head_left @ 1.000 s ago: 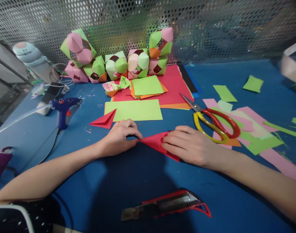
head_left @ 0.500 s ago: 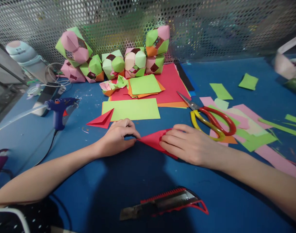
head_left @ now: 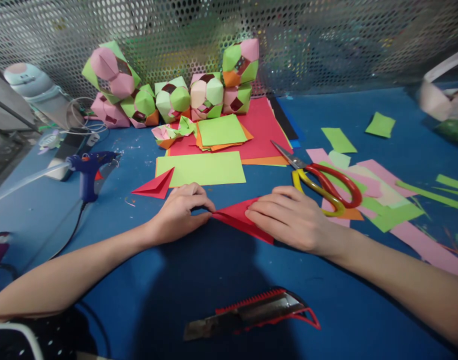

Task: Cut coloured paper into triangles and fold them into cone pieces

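A folded piece of red paper (head_left: 234, 215) lies on the blue table between my two hands, narrowing to a point on its left. My left hand (head_left: 182, 210) pinches that pointed tip between thumb and fingers. The fingers of my right hand (head_left: 289, 217), held together, press on the wider right part and cover some of it. Just beyond my left hand rests another folded red paper piece (head_left: 156, 185), partly over a light green paper strip (head_left: 206, 169). Scissors (head_left: 321, 185) with red and yellow handles lie past my right hand.
A utility knife (head_left: 253, 315) lies near the front. At left are a blue glue gun (head_left: 88, 172), a phone (head_left: 66, 155) and a bottle (head_left: 41, 92). Several paper balls (head_left: 172, 100) stand at the back behind stacked green sheets (head_left: 221, 131). Paper scraps (head_left: 394, 215) spread at right.
The right hand's fingers have shifted slightly along the red paper, and its folded edge shows more clearly. My left hand still pinches the tip. The whole view has moved a little.
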Motion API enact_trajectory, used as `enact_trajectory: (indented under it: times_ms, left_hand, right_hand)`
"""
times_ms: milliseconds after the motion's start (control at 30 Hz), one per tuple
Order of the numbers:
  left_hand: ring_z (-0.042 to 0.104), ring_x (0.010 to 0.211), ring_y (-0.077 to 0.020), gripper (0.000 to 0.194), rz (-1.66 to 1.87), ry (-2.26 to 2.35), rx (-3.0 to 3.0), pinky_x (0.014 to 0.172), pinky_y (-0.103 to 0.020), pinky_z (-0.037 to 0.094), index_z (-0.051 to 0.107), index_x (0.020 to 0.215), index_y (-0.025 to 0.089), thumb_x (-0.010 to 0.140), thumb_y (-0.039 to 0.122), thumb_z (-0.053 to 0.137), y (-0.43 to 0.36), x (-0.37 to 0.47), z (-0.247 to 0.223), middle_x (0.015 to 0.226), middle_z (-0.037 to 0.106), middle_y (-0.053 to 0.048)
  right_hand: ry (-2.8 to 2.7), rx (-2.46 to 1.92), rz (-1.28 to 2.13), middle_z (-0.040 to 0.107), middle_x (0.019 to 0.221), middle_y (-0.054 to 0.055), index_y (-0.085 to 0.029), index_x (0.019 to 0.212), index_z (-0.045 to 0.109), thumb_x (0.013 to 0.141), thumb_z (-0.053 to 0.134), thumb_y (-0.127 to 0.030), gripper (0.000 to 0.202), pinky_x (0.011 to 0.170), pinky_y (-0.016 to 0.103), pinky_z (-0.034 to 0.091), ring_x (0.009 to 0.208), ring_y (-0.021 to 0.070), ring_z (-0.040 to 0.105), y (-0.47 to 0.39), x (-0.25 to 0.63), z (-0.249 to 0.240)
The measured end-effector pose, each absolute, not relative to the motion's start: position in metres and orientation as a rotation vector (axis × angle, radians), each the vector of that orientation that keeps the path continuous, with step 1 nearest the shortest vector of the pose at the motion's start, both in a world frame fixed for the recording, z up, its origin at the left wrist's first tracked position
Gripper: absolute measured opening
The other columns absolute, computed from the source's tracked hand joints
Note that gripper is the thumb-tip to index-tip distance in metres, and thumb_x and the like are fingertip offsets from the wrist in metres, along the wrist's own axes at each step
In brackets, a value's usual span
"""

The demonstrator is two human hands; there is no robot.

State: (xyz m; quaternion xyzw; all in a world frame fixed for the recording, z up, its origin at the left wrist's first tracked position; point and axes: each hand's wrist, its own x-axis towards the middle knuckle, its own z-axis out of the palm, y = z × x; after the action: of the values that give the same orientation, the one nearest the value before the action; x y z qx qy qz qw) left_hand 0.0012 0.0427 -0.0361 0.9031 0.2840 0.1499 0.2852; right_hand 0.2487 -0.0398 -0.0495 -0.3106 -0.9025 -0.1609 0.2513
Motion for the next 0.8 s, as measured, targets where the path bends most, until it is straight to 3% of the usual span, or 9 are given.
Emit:
enact_trajectory:
  times_ms: [333,800]
  left_hand:
    - [0.055,0.086,-0.0155,0.012,0.42,0.728,2.468,0.078,-0.03,0.041,0.069,0.088,0.022,0.08,0.018,0.061,0.044,0.0,-0.04,0.09,0.057,-0.004]
    - [0.054,0.087,-0.015,0.014,0.417,0.696,2.517,0.078,-0.03,0.039,0.07,0.09,0.023,0.083,0.018,0.058,0.044,-0.001,-0.04,0.092,0.057,-0.004]
  right_hand:
    - [-2.543,-0.762,-0.394,0.07,0.094,0.009,-0.016,0.094,0.061,0.093,0.038,-0.007,0.024,0.081,0.037,0.042,0.094,0.0191,0.06,-0.04,0.256,-0.052]
    - [-2.698,-0.708,-0.472,0.069,0.089,0.009,-0.013,0.092,0.063,0.093,0.039,-0.006,0.024,0.077,0.035,0.041,0.083,0.0182,0.06,-0.035,0.259,-0.042]
